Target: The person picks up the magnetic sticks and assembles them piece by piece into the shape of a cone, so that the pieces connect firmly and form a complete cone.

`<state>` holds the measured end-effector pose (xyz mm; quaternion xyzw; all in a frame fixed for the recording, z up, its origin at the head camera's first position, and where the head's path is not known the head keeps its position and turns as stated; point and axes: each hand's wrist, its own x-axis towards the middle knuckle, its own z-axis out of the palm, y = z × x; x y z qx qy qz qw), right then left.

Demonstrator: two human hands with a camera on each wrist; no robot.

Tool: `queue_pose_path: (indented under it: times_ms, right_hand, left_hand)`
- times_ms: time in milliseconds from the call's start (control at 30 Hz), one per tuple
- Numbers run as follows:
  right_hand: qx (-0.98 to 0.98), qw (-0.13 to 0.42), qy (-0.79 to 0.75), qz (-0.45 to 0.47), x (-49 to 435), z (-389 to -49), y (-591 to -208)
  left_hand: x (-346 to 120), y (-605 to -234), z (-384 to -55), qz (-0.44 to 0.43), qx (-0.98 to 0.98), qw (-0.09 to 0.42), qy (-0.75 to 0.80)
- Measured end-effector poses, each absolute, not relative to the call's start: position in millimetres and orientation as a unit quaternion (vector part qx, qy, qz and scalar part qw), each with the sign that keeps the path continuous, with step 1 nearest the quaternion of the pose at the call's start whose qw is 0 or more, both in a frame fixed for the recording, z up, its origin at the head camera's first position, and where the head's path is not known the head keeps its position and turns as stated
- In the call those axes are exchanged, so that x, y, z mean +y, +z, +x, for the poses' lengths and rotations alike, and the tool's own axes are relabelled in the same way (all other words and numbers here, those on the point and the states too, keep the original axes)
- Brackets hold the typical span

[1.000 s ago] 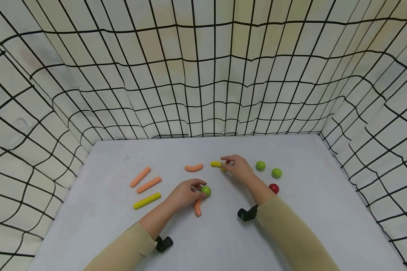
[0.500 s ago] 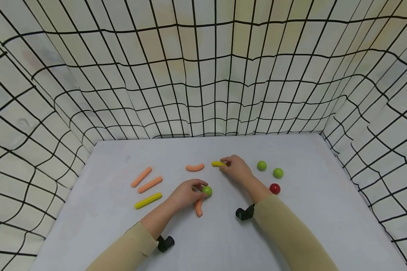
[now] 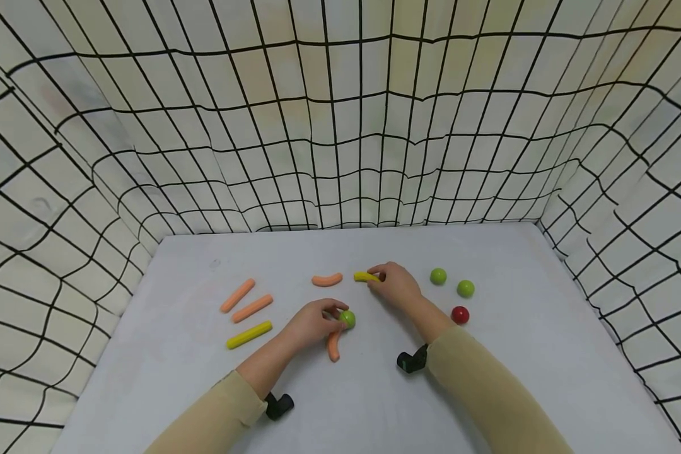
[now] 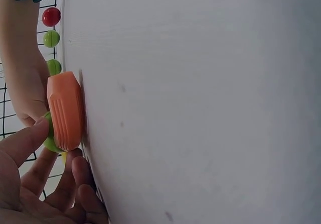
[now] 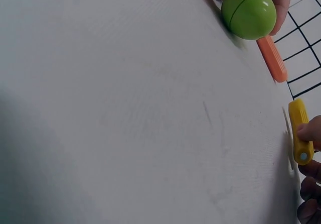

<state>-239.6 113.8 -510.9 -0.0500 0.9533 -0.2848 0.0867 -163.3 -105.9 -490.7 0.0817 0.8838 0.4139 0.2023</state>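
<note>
White table [image 3: 346, 403], curved yellow stick [image 3: 364, 277] crosswise

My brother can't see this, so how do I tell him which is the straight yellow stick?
On the table, look left of the left hand. There lie two orange sticks and, in front of them, the yellow stick, the only yellow one there.

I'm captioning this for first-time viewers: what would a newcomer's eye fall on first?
Probably the black, netlike grid behind the white table. Next, near its middle, the left hand pinching a shiny green ball and the right hand pinching a curved yellow stick. The glossy red ball stands out to their right.
</note>
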Motion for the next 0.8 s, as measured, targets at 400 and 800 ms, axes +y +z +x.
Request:
queue_pose_path:
  times_ms: [400,800]
  right_hand:
    - [0.958,0.093,-0.262,-0.065,117.3,-224.5,-506.5]
    - [0.957,0.103,-0.257,-0.090,124.5,-201.2,-506.2]
  left_hand:
    - [-103.7,-490.2,-162.6,0.086,0.883,0.198,0.417]
    - [-102.6,-489.6,-162.2,0.080,0.886,0.199,0.410]
